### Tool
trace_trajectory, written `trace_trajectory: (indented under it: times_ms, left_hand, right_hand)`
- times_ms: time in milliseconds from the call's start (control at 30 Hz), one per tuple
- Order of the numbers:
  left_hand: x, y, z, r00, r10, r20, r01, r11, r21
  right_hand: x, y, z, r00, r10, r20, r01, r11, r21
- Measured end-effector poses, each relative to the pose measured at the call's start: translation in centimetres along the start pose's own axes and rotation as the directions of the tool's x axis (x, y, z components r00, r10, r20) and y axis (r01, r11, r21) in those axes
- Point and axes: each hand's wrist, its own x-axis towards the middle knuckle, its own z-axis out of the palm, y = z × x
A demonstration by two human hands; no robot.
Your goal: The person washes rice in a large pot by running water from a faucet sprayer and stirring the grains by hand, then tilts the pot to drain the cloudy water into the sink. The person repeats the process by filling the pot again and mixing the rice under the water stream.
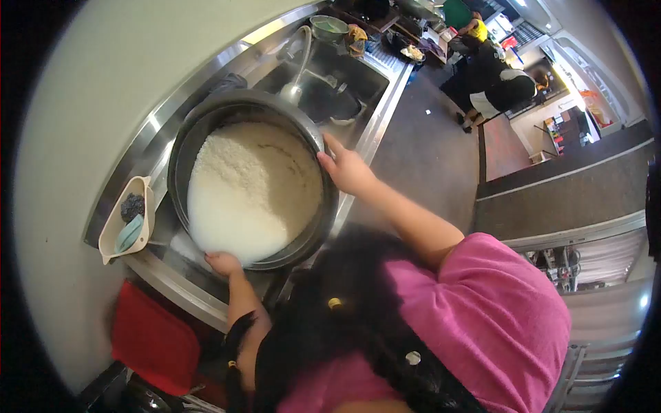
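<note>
A large dark metal pot (180, 148) is held over the steel sink counter. White rice (237, 162) is heaped in its upper part, and cloudy white water (231, 224) lies on the lower left side, up near the rim. My right hand (348, 168) is closed on the rim at the right, thumb on top. At the bottom rim, my left hand (224, 263) is closed against the pot beside the milky water; its fingers are partly hidden.
A cream caddy (143, 237) holds a dark scourer and a light blue sponge. Beyond the pot are a sink basin (368, 76), a faucet hose (305, 58) and a bowl (329, 27). A red plastic panel (155, 337) stands below. People (506, 93) are in the background.
</note>
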Motion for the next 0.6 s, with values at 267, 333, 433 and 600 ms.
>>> trace_trajectory:
  times_ms: [267, 333, 433, 600]
  left_hand:
    - [0.7, -1.3, 0.7, 1.000, -0.004, -0.010, 0.004, 1.000, 0.012]
    - [0.6, -0.9, 0.3, 0.998, -0.047, 0.044, 0.048, 0.998, -0.027]
    - [1.5, -2.6, 1.4, 1.000, -0.010, -0.005, 0.011, 0.999, 0.042]
    - [1.0, -1.9, 1.5, 1.000, 0.001, 0.011, -0.001, 1.000, -0.015]
  right_hand:
    - [3.6, 1.9, 0.3, 0.993, 0.073, -0.097, -0.068, 0.996, 0.058]
    - [4.1, 1.2, -0.4, 0.991, 0.127, -0.048, -0.122, 0.988, 0.093]
    - [5.5, 1.9, 0.4, 0.993, 0.106, -0.056, -0.097, 0.983, 0.156]
    - [7.2, 2.4, 3.0, 0.983, -0.046, -0.176, 0.113, 0.911, 0.396]
